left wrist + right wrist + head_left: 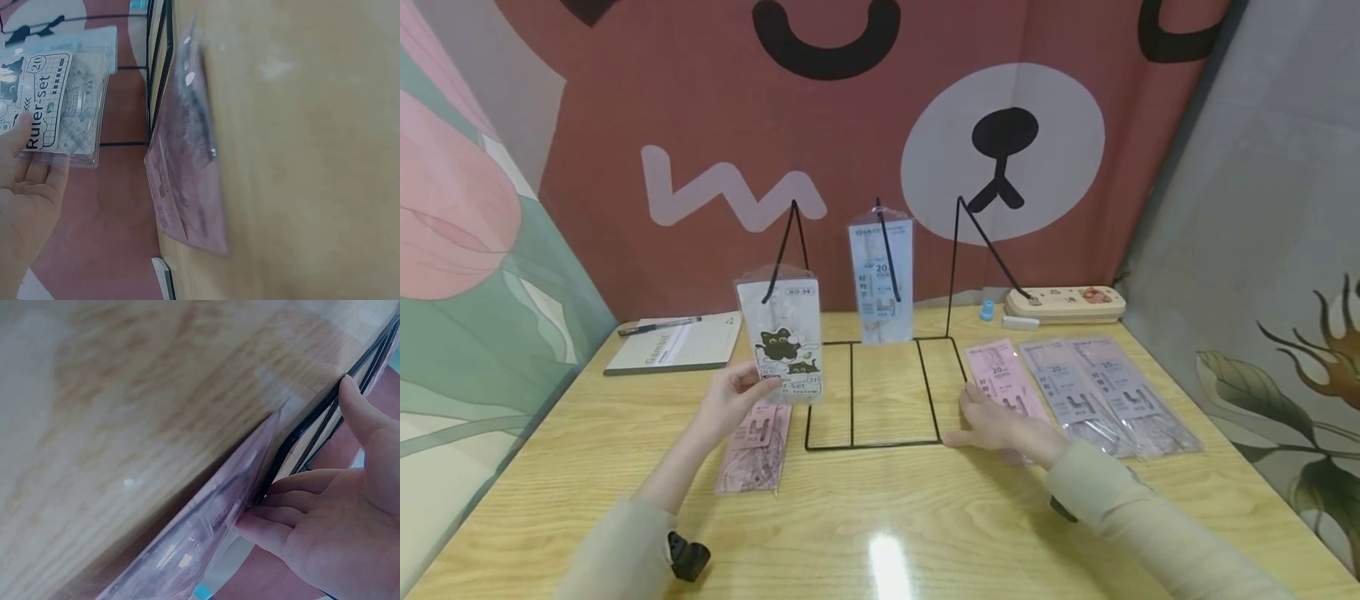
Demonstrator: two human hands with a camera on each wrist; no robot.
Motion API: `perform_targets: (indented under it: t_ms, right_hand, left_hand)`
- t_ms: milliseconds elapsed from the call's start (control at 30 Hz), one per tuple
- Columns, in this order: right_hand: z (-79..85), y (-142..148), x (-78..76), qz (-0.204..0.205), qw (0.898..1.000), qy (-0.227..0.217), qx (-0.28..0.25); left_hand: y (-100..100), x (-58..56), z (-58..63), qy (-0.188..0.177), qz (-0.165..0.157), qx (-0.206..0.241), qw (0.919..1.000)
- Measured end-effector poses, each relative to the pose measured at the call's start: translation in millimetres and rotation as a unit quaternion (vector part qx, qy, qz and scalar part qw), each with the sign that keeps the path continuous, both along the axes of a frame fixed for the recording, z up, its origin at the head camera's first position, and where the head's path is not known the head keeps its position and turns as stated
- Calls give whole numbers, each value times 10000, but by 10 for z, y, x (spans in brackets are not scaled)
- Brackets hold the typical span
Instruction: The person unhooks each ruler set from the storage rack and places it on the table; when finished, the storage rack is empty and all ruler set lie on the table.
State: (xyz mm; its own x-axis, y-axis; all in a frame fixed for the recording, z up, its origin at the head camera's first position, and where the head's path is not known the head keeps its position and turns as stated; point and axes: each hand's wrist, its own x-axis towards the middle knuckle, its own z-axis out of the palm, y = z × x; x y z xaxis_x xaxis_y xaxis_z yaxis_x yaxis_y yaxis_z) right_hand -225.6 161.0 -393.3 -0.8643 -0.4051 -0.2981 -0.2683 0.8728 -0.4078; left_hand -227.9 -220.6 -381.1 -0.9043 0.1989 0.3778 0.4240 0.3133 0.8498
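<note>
From where I stand, taking the black wire display rack (872, 446) as the clock's centre, the left hand (733, 400) is at nine o'clock. It pinches the bottom of a white-carded ruler-set packet with black cats in a clear sleeve (782, 333), which is at ten; the thumb is in front, the fingers behind. A slanting rack arm shows in front of the packet's top, so the low hold probably keeps that end free for the wire.

The right hand (992, 421), at about four, isn't clenched: thumb and fingers are spread, touching the wire at the near corner, I'd guess to steady the light frame.

At twelve, a pale blue flat packet (865, 275) hangs upright from the middle arm. One pink plastic packet (748, 462) lies at eight; another pink packet (996, 367) and two greyish-lilac packets (1060, 383) lie around three, seemingly laid there for easy reach.
</note>
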Motion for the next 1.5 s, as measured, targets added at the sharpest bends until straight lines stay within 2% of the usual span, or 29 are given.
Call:
perform_targets:
  t_ms: [233,367,467,567,633,733,800,867,933,1033,1133,1167,1300,1500]
  right_hand:
    - [20,-5,3,25,10000,-7,39]
    - [17,-12,2,24,10000,6,20]
    - [8,-13,0,45,10000,3,2]
    - [5,-10,4,58,10000,-18,-1]
    - [4,-5,2,52,10000,-5,2]
    - [3,7,-8,53,10000,36,1]
    - [4,12,-12,45,10000,40,3]
    - [4,15,-16,45,10000,29,11]
    - [6,14,-20,50,10000,17,-1]
    - [0,13,-23,52,10000,24,-1]
    - [-3,10,-21,37,10000,9,3]
    - [-4,10,-18,43,10000,8,-2]
    - [4,10,-13,59,10000,28,3]
    - [4,10,-11,59,10000,47,-4]
  left_hand:
    - [-51,344,-13,380,-335,61,9987]
    - [-120,534,51,564,-314,10,9979]
    - [-232,676,146,433,10,-78,9990]
    - [-416,781,248,250,569,-76,9980]
    - [-567,808,301,191,967,-88,9951]
    - [-805,801,357,-58,1356,-295,9903]
    - [-940,783,373,-446,1502,-522,9863]
    - [-1051,756,373,-982,1535,-835,9797]
    - [-1121,717,352,-1641,1543,-1181,9671]
    - [-1187,633,278,-2467,1518,-1790,9402]
    - [-1216,537,174,-2968,1434,-2229,9174]
    - [-1222,508,141,-3031,1392,-2318,9138]
    - [-1220,416,43,-3229,1218,-2253,9111]
    - [-1208,347,-4,-3281,1187,-2146,9122]
